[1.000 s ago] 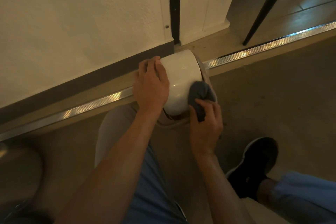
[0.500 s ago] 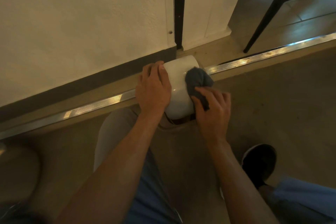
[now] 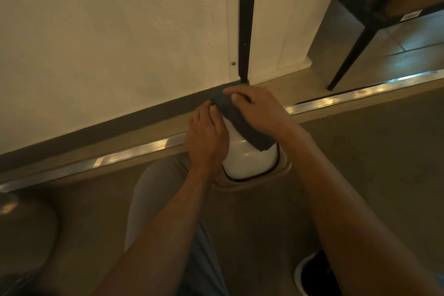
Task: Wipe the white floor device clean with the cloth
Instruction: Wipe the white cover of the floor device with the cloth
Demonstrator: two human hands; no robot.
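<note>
The white floor device [image 3: 249, 160] is a rounded glossy unit on a beige base, standing on the floor by the wall. A dark grey cloth [image 3: 240, 122] lies draped over its top and far side. My right hand [image 3: 259, 109] presses the cloth onto the far top of the device, fingers laid over it. My left hand [image 3: 207, 136] rests against the device's left side with fingers fairly straight, fingertips touching the cloth's edge. The far side of the device is hidden by hands and cloth.
A wall with a dark skirting [image 3: 120, 120] runs just behind the device, and a metal floor strip [image 3: 120, 154] crosses under it. A black furniture leg [image 3: 348, 55] stands at the right. My knee [image 3: 153, 190] and dark shoe [image 3: 314, 274] are below.
My right hand has slid the cloth from the device's near right side up over its top to the far edge. The view has moved closer. My left hand stays on the left side.
</note>
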